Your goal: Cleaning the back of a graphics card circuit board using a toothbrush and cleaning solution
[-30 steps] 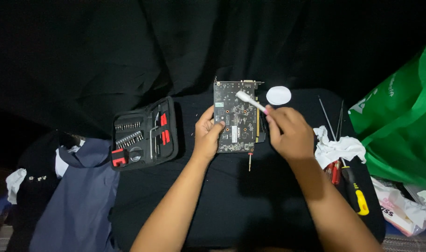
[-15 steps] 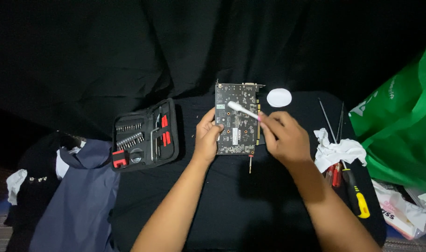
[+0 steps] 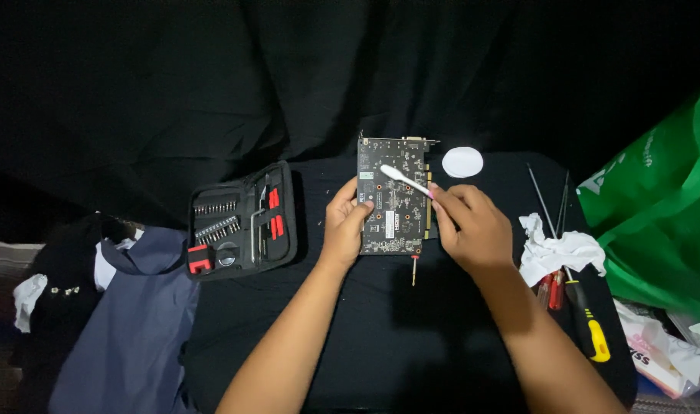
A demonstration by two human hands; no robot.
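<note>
1. My left hand (image 3: 346,222) has its grip pressed on the left edge of the circuit board (image 3: 393,195), thumb on its face, fingers curled round the side
2. My right hand (image 3: 468,226) has its grip pinched on a white brush (image 3: 405,181), whose head lies on the upper part of the board
3. Far left, a dark blue garment (image 3: 131,322) lies over the edge of the black-covered worktop (image 3: 380,345)
4. Next, an open tool case (image 3: 239,222) with bits and red pieces sits left of my left hand
5. The board lies flat at the middle of the worktop, a small screwdriver (image 3: 415,268) just below it
6. A white round pad (image 3: 462,162) lies up right of the board
7. A crumpled white tissue (image 3: 557,253), a yellow-handled screwdriver (image 3: 587,326) and a green bag (image 3: 660,222) are at the right
</note>
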